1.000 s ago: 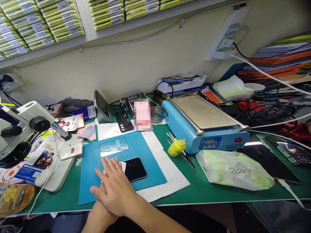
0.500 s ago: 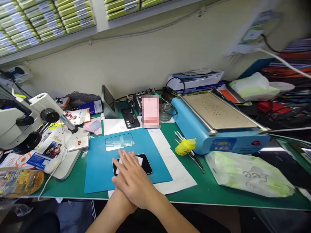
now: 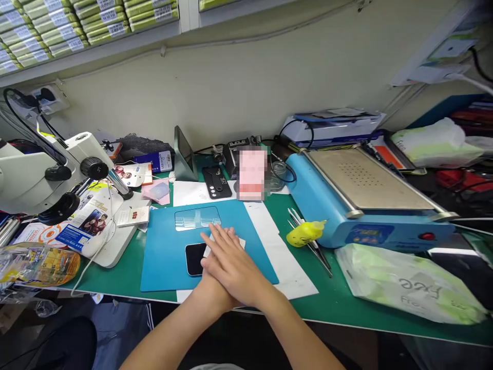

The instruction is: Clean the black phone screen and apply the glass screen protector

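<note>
A phone (image 3: 195,258) lies screen up on a blue mat (image 3: 164,275); its left end shows and its right part is covered by my hands. My right hand (image 3: 233,270) rests flat on top of my left hand (image 3: 214,291), fingers stretched out. Most of the left hand's fingers are hidden, but a few tips show flat beyond the right ones. Under both hands a white wipe (image 3: 242,243) is pressed against the screen, its edges sticking out. Just behind, a clear black-rimmed glass sheet (image 3: 197,218) lies on the mat.
White paper (image 3: 295,275) lies under the mat. To the right are tweezers (image 3: 322,261), a yellow bottle (image 3: 304,234), a blue machine with a metal plate (image 3: 358,177) and a plastic bag (image 3: 408,288). A microscope (image 3: 61,180) stands left. A black phone case (image 3: 216,182) lies behind.
My stacked hands have slid right along the phone with the wipe, uncovering its left end and covering its right. The camera view has shifted slightly.
</note>
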Demonstrator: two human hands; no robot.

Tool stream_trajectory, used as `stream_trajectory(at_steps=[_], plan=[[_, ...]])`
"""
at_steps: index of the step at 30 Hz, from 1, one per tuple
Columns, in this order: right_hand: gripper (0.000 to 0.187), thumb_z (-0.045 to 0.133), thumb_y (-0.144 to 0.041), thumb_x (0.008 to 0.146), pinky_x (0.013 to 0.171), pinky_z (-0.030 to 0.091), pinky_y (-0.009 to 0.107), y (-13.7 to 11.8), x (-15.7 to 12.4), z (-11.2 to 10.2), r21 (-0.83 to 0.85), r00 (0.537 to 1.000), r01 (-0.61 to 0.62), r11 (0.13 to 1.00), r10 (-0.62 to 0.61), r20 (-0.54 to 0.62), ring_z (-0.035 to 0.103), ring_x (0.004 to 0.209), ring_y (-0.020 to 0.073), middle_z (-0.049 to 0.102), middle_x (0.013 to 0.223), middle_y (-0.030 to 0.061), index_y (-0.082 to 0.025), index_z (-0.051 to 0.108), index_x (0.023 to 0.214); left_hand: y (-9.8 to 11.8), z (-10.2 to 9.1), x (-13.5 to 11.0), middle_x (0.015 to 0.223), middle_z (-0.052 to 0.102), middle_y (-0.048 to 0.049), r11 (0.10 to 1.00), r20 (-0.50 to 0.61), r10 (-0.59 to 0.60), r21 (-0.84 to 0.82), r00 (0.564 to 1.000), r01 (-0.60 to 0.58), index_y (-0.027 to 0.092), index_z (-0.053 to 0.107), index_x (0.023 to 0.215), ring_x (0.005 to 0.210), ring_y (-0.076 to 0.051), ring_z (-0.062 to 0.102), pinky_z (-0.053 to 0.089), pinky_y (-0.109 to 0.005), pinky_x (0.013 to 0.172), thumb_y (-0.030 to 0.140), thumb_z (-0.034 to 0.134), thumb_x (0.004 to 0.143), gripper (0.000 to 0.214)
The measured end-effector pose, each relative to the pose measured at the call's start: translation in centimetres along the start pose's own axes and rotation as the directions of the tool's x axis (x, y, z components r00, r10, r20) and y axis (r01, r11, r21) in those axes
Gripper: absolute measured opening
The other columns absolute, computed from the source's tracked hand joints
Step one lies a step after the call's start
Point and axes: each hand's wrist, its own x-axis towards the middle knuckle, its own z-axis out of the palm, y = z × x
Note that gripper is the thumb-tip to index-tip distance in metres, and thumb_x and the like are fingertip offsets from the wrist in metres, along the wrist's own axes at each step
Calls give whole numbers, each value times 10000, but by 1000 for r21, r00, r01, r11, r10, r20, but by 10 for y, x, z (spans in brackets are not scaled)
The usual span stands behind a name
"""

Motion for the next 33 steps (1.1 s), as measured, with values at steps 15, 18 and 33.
stream_trajectory(at_steps=[15, 18, 33], plan=[[709, 495, -398, 1057, 1235, 388, 532, 48, -60, 11, -119, 791, 167, 979, -205, -576, 282, 1572, 278, 368, 1678, 80, -311, 159, 1676, -28, -55, -17, 1722, 182, -202, 938, -68, 345, -2, 936, -345, 133, -16, 1671, 1613, -319, 106, 325, -550, 1280, 452, 475, 1062, 845], [760, 495, -454, 1049, 1227, 399, 543, 52, -52, 12, -295, 853, 181, 938, -299, -428, 288, 1570, 294, 373, 1669, 119, -241, 132, 1682, -57, -67, -37, 1725, 235, -136, 958, -164, 282, -14, 945, -288, 294, 22, 1679, 1603, -316, 195, 352, -576, 1264, 386, 471, 1076, 758], [988, 406, -637, 1013, 1190, 404, 599, 51, -55, 39, -579, 930, 111, 808, -289, -226, 219, 1586, 391, 192, 1702, 278, -23, -27, 1654, -106, -75, -60, 1585, 516, -92, 987, -68, 113, -110, 991, -120, 352, 134, 1666, 1520, -339, 410, 443, -566, 1201, 516, 691, 946, 925]])
